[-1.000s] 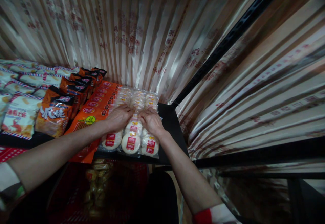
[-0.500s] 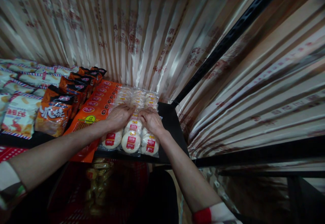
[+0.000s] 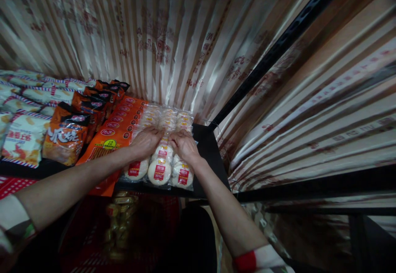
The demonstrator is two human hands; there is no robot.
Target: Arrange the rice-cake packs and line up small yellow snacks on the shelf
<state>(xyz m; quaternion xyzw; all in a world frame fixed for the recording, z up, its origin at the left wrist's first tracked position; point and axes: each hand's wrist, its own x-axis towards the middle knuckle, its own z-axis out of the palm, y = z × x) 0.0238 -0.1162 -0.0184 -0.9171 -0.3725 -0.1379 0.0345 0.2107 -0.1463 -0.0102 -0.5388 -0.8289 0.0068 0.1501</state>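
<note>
Clear packets of round white rice crackers (image 3: 159, 171) with red labels lie in rows at the right end of a black shelf (image 3: 209, 149). My left hand (image 3: 146, 142) rests on the left and middle rows, its fingers bent and gripping the clear wrap. Close beside it, my right hand (image 3: 183, 144) is closed over the middle and right rows, fingertips pinching the film. Both hands cover part of the packets, and the exact hold of the fingertips is partly hidden. Left of the crackers lies a flat orange printed bag (image 3: 109, 132), partly under my left forearm.
Orange-black snack bags (image 3: 65, 137) and white snack bags (image 3: 26, 138) stand in rows on the left. Behind hangs a pleated printed curtain (image 3: 161, 38), crossed by a black slanted post (image 3: 262, 71). Below the shelf, a red basket (image 3: 83, 240) holds gold-wrapped items (image 3: 120, 219).
My hands stay almost in place on the cracker packets. The view has shifted very slightly; nothing else visibly moves.
</note>
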